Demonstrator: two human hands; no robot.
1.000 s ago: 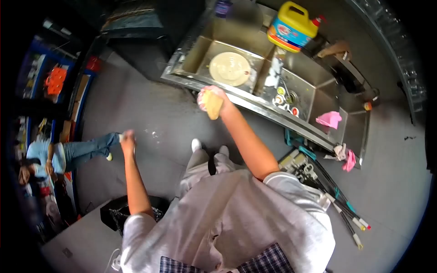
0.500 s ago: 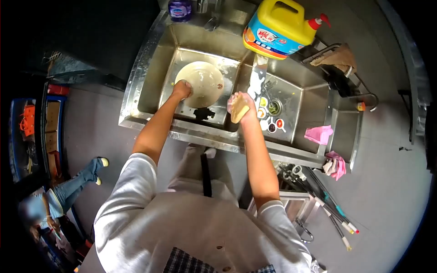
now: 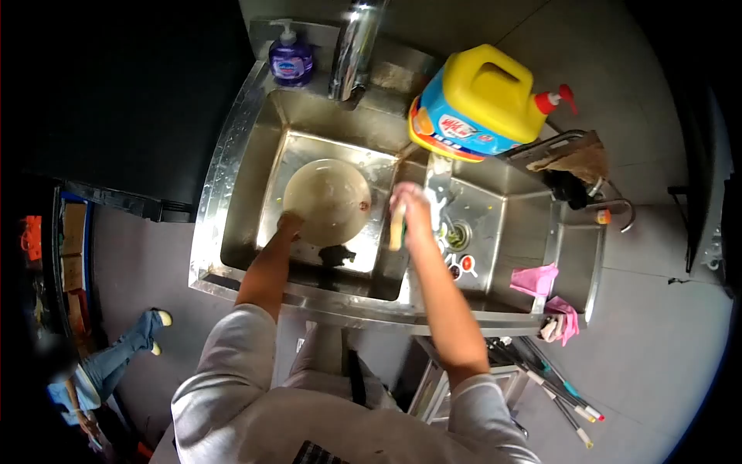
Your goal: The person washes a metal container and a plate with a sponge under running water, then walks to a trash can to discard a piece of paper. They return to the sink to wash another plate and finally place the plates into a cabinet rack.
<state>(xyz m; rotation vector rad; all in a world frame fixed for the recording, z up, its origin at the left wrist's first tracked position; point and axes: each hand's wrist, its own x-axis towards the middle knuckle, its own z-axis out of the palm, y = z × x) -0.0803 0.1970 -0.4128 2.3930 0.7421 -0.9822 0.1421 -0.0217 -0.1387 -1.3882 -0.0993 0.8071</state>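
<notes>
In the left sink basin [image 3: 255, 232] lies a large round cream plate [image 3: 328, 199] with a small reddish mark near its right side. My left hand [image 3: 291, 224] is closed on the plate's lower left rim. Over the wall between the basins, my right hand [image 3: 411, 205] grips a yellowish sponge [image 3: 397, 228], whose upper part is hidden by the fingers. A dark, ragged patch [image 3: 338, 255] shows on the basin floor just below the plate.
A yellow jug [image 3: 495, 93] with a red pump stands behind the right basin. Beside the faucet [image 3: 355, 54] is a purple soap bottle [image 3: 291, 62]. Small white spoons [image 3: 468, 264] with sauces lie by the drain. Pink cloths [image 3: 535, 279] hang at right; another person [image 3: 100, 371] is at left.
The view has tilted up, so the sink sits lower and the faucet shows. My right hand has turned the sponge more upright. My left hand stays on the plate.
</notes>
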